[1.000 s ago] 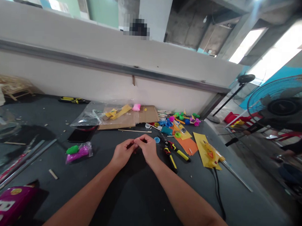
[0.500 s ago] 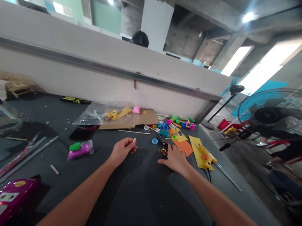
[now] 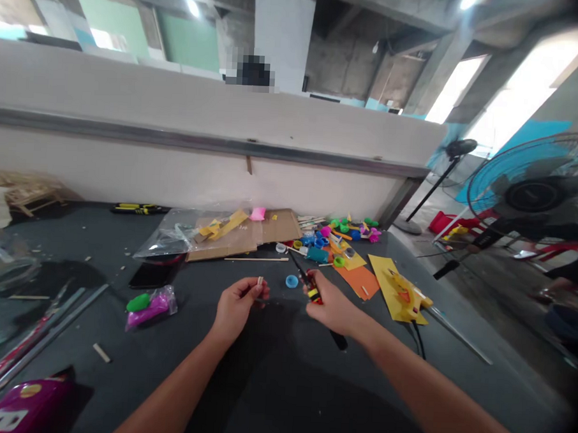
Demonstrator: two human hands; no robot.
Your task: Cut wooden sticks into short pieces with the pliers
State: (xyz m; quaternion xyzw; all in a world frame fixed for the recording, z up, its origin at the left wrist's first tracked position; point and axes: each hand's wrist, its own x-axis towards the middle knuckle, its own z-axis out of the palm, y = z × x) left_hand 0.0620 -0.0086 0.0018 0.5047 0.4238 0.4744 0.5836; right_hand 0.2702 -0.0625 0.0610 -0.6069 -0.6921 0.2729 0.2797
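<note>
My left hand (image 3: 235,303) is closed in a pinch on a small pale stick piece (image 3: 260,281), held upright just above the dark table (image 3: 272,382). My right hand (image 3: 330,304) is closed round a pair of black pliers with yellow and red handles (image 3: 309,287); their dark nose points up and away from me. The hands are a little apart. A blue bottle cap (image 3: 292,281) lies on the table between them, just beyond the fingers.
A glue gun (image 3: 405,297) rests on yellow paper to the right, beside orange paper (image 3: 360,280). Coloured caps (image 3: 336,234), cardboard (image 3: 250,231), a long thin stick (image 3: 256,259), a clay bag (image 3: 149,300) and a phone (image 3: 152,274) lie around. A fan (image 3: 539,195) stands at the right.
My hands were joined on the small piece. The right hand then reached right to the pliers on the table and now holds them lifted. The left hand keeps its pinch.
</note>
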